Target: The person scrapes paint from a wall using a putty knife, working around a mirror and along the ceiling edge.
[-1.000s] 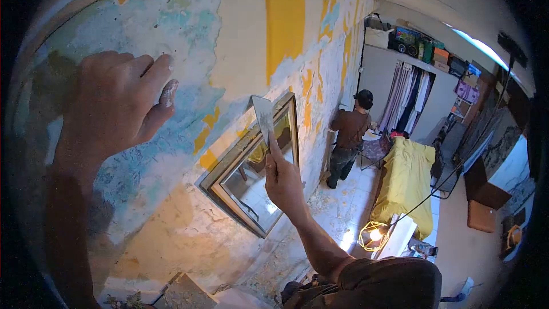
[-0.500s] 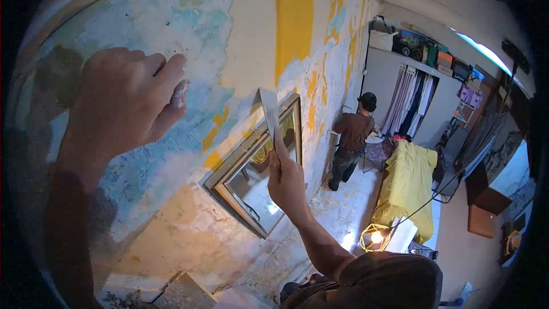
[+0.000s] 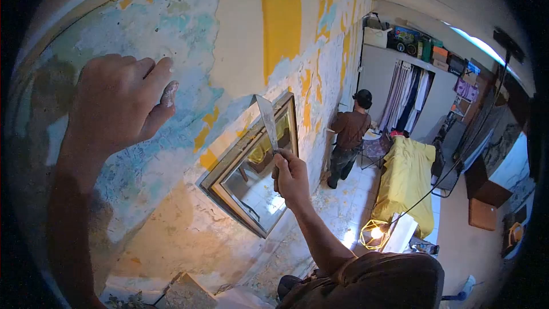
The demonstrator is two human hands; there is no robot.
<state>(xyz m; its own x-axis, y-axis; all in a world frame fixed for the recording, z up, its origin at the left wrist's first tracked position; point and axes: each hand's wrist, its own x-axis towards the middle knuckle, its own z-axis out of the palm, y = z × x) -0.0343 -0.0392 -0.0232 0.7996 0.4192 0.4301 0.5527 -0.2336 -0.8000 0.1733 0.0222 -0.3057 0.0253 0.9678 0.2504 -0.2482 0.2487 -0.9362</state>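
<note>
My left hand (image 3: 117,103) rests against the peeling wall (image 3: 229,51), fingers curled, thumb tip whitened with dust. It holds nothing. My right hand (image 3: 291,176) is shut on the handle of a putty knife (image 3: 266,121). The metal blade points up, just off the wall beside the wooden window frame (image 3: 251,163). The wall shows patches of blue, yellow and bare cream plaster.
Another person (image 3: 349,137) in a dark cap stands further along the wall, back turned. A yellow cloth covers furniture (image 3: 407,180), a lit caged lamp (image 3: 374,233) sits on the floor, and clothes hang under a shelf (image 3: 409,94). Debris litters the tiled floor.
My right hand has shifted its grip down onto the knife handle; the index finger no longer lies along the blade. The left hand stays on the wall.
</note>
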